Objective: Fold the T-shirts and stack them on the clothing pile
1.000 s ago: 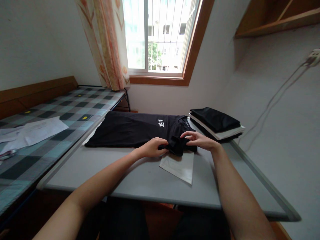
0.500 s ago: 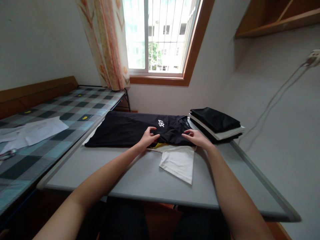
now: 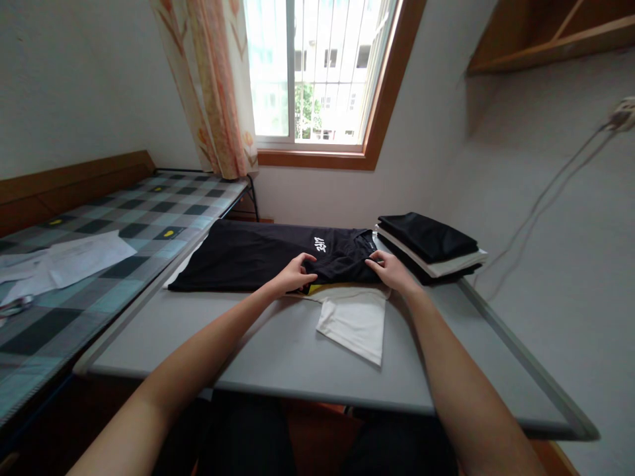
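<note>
Lying lengthwise from left to right across the desk [image 3: 248, 344], the black shirt [image 3: 258, 254] had its near edge toward us, our left hand [image 3: 292, 274] nearest the white lettering [image 3: 320, 244], our right hand [image 3: 391, 270] nearest the collar [image 3: 364, 244]. Each grip touched the cloth, but we could not tell whether either was closed on it. From beneath, a white sleeve [image 3: 354, 324] jutted our way.

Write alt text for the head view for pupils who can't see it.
Left hand and right hand touch a black shirt on a grey table; a white sleeve sticks out beneath its near edge. Folded cloth is stacked at right.
</note>
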Action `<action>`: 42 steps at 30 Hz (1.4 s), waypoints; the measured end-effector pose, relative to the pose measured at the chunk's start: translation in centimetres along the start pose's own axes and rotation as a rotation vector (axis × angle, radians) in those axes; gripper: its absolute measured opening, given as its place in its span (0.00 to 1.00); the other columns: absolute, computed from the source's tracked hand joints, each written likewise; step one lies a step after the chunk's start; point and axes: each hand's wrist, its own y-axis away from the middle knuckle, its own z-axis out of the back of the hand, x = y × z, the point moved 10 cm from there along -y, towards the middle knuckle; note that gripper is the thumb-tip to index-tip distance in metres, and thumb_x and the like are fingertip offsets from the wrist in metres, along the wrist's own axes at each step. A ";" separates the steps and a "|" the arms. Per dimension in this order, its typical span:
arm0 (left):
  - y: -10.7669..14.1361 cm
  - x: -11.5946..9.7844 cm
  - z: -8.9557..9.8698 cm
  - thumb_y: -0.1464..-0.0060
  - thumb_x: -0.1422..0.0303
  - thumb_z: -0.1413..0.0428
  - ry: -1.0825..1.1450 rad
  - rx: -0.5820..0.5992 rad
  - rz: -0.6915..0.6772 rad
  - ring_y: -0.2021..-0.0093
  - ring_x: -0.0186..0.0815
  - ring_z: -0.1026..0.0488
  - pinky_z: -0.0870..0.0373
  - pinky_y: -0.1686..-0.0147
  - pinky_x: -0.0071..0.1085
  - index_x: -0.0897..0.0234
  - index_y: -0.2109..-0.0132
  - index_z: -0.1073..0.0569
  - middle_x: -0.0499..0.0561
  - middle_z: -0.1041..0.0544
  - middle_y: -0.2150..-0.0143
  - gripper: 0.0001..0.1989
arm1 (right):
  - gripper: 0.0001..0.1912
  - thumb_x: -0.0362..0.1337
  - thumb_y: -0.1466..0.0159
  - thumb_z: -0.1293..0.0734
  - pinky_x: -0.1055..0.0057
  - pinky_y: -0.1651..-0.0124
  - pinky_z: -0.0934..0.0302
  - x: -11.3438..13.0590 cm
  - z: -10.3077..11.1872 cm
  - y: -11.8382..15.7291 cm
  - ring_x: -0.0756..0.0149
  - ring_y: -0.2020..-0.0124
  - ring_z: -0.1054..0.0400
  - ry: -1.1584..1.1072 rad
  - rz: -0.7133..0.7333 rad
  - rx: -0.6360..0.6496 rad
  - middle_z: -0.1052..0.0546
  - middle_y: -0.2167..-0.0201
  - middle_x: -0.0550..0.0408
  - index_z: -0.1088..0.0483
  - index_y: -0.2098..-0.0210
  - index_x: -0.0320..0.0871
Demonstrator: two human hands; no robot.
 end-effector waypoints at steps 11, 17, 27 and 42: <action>3.3 -6.1 -1.9 0.46 0.68 0.43 -0.664 -0.157 -0.603 0.56 0.39 0.32 0.34 0.52 0.35 0.61 0.59 0.24 0.54 0.30 0.56 0.07 | 0.26 0.57 0.38 0.39 0.71 0.74 0.45 -5.0 3.2 1.1 0.66 0.78 0.34 0.287 -0.348 0.108 0.26 0.80 0.49 0.33 0.80 0.42; 3.2 -5.5 -4.1 0.45 0.66 0.41 -0.897 0.026 -0.619 0.61 0.40 0.28 0.35 0.60 0.33 0.63 0.59 0.22 0.54 0.24 0.62 0.08 | 0.32 0.66 0.44 0.37 0.70 0.78 0.45 -5.0 1.2 3.2 0.68 0.82 0.36 0.171 -0.459 0.391 0.25 0.81 0.45 0.34 0.82 0.41; 3.4 -5.3 -4.2 0.44 0.73 0.45 -0.822 0.129 -0.601 0.61 0.37 0.25 0.32 0.60 0.28 0.63 0.56 0.22 0.53 0.24 0.59 0.10 | 0.24 0.55 0.47 0.27 0.77 0.82 0.51 -4.4 0.2 4.2 0.69 0.83 0.33 0.069 -0.511 0.513 0.26 0.83 0.53 0.31 0.66 0.41; 3.8 -7.1 -2.2 0.51 0.80 0.47 -0.524 0.011 -0.671 0.64 0.32 0.28 0.31 0.60 0.27 0.63 0.54 0.22 0.52 0.26 0.58 0.18 | 0.14 0.41 0.42 0.38 0.74 0.77 0.46 -2.1 4.3 1.3 0.70 0.80 0.36 -0.062 -0.328 -0.024 0.31 0.84 0.56 0.35 0.81 0.42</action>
